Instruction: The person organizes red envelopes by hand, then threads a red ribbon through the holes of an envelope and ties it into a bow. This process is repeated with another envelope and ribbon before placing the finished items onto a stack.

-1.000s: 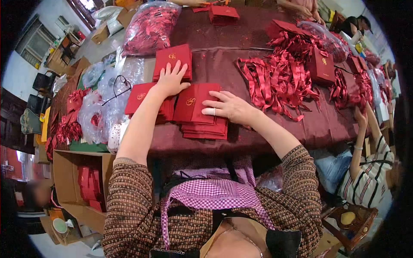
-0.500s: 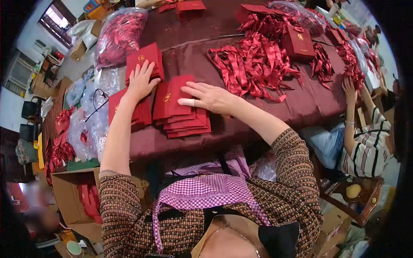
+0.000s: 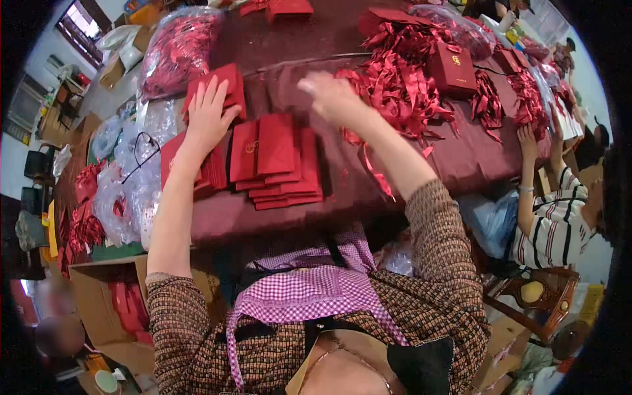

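My left hand [image 3: 212, 108] lies with fingers spread on a pile of flat red paper packets [image 3: 234, 78] at the left. In front of my body, a second stack of flat red packets [image 3: 275, 148], with gold lettering on top, leans in overlapping layers. My right hand [image 3: 331, 97], smeared by motion, is over the table between this stack and a heap of shiny red ribbons [image 3: 401, 92]. Its fingers point left, and whether they hold anything I cannot tell. Some ribbon strands [image 3: 376, 174] trail below my right forearm toward the table's front edge.
A red box [image 3: 452, 69] with gold lettering stands beside the ribbons. At the left are a clear bag of red ribbons [image 3: 181, 52] and crumpled plastic [image 3: 122, 207]. An open carton [image 3: 99, 296] sits below. Another person's hands [image 3: 528, 141] work at the right.
My right hand has left the front stack and moved up and right toward the ribbons. The ribbon heap's near edge has shifted. My left hand stays on the left pile.
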Demonstrator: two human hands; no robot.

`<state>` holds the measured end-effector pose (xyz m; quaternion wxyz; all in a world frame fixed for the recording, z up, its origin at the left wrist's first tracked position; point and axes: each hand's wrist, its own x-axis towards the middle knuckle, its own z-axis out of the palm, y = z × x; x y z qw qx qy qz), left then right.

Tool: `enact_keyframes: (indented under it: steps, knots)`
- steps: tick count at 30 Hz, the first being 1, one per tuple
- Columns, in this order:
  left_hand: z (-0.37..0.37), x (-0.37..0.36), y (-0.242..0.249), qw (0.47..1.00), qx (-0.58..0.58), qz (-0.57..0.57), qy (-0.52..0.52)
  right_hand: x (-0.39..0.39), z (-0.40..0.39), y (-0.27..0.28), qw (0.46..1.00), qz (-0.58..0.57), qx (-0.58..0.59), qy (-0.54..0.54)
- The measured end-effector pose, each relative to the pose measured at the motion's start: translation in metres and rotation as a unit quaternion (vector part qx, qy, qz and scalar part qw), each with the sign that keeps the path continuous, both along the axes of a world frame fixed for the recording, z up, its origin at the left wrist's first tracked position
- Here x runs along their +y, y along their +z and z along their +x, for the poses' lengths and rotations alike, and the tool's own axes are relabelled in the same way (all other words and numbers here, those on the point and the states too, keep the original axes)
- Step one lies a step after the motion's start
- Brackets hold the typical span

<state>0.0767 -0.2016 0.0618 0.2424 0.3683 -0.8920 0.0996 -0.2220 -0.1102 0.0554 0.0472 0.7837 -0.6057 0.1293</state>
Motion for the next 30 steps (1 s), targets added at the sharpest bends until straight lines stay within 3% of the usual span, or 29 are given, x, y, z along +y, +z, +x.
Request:
enact_keyframes:
  steps: [2,3,5,6,11,15,17,18,20,21,23,26,30]
  knots:
    - [-0.013,0.019,0.0,0.993,0.105,0.038,-0.031,-0.029,-0.026,-0.033,0.995,-0.061,-0.018,-0.076]
    - [-0.02,0.027,0.001,0.977,0.184,0.083,-0.068,-0.034,-0.031,-0.031,0.992,-0.014,-0.052,-0.118]
    - [-0.033,0.067,0.001,0.943,0.258,0.208,-0.019,-0.042,-0.042,-0.043,0.976,0.043,-0.086,-0.194]
    - [-0.033,0.074,-0.015,0.961,0.214,0.175,-0.008,-0.04,-0.047,-0.048,0.976,0.066,-0.075,-0.191]
    - [-0.043,0.128,-0.034,0.965,0.092,0.23,0.091,-0.012,-0.08,-0.056,0.995,0.033,-0.075,0.048]
    - [-0.05,0.148,-0.048,0.972,0.066,0.21,0.077,0.002,-0.111,-0.047,0.997,0.047,0.056,0.018]
    - [-0.053,0.151,-0.048,0.971,0.06,0.214,0.083,0.014,-0.121,-0.032,0.997,0.029,-0.072,0.027]
    - [-0.051,0.151,-0.05,0.977,0.079,0.184,0.071,0.012,-0.123,-0.032,0.989,-0.061,-0.106,0.087]
    - [-0.047,0.151,-0.05,0.979,0.089,0.169,0.064,0.031,-0.118,-0.01,0.978,-0.054,-0.175,0.098]
    - [-0.044,0.151,-0.049,0.98,0.096,0.166,0.055,0.047,-0.106,0.01,0.978,-0.041,-0.184,0.089]
    - [-0.038,0.156,-0.043,0.977,0.114,0.173,0.05,0.065,-0.102,0.02,0.968,-0.118,-0.136,0.173]
    - [-0.022,0.159,-0.046,0.976,0.116,0.166,0.073,0.115,-0.08,0.026,0.964,-0.032,-0.111,0.241]
    - [-0.008,0.152,-0.055,0.971,0.123,0.167,0.115,0.178,-0.061,0.004,0.973,0.136,0.009,0.188]
